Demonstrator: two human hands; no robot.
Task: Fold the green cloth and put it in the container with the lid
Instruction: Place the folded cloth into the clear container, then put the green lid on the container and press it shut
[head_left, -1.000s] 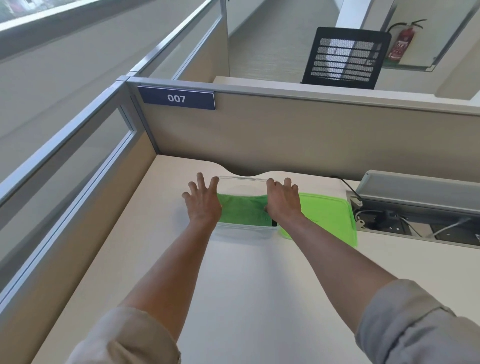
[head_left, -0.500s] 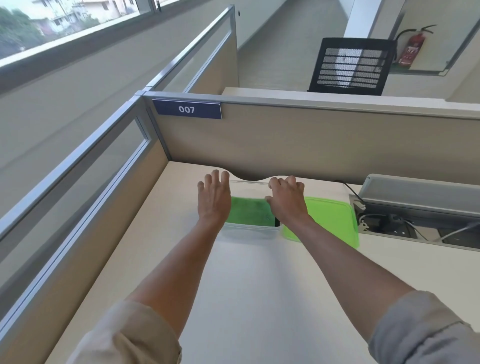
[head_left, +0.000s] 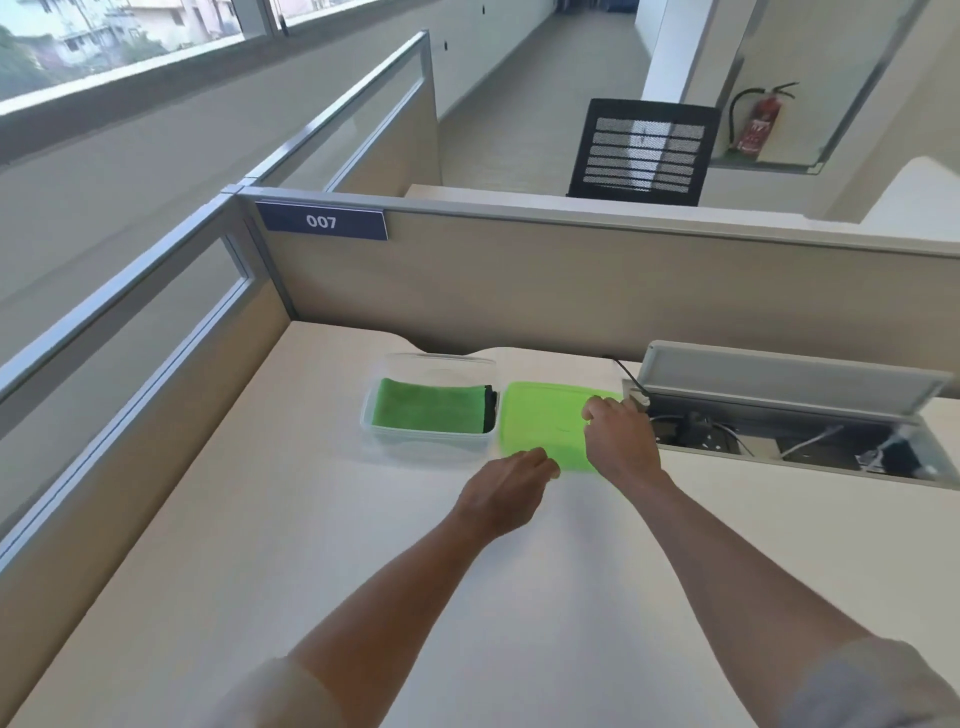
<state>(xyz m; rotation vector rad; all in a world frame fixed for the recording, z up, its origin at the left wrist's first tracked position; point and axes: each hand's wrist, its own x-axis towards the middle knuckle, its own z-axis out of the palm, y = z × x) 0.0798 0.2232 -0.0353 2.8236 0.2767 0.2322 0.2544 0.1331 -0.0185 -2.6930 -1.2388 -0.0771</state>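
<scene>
From the head camera, a clear, rounded-corner rectangular plastic container sits uncovered on the pale, smooth matte desk, near the beige cubicle partition. Inside it lies the folded green cloth, a soft, nappy terry rectangle with a dark edge showing along its right side; it lies flat on the container's floor, its long axis running left to right, parallel to the partition. Just beside the container on the right, the bright lime-green plastic lid lies flat on the desk, a smooth, glossy rounded rectangle, its long side also running roughly left to right. The left hand has its fingers curled at the lid's near-left corner, fingertips touching the edge; whether it actually pinches the lid cannot be told. The right hand rests over the lid's right side with fingers bent down onto its surface and far edge, and again a firm grasp cannot be told. Right of the lid, a grey metal flip-up cable hatch stands open over a recess with white cables. A dark blue label reading 007 is fixed to the partition's top left.
</scene>
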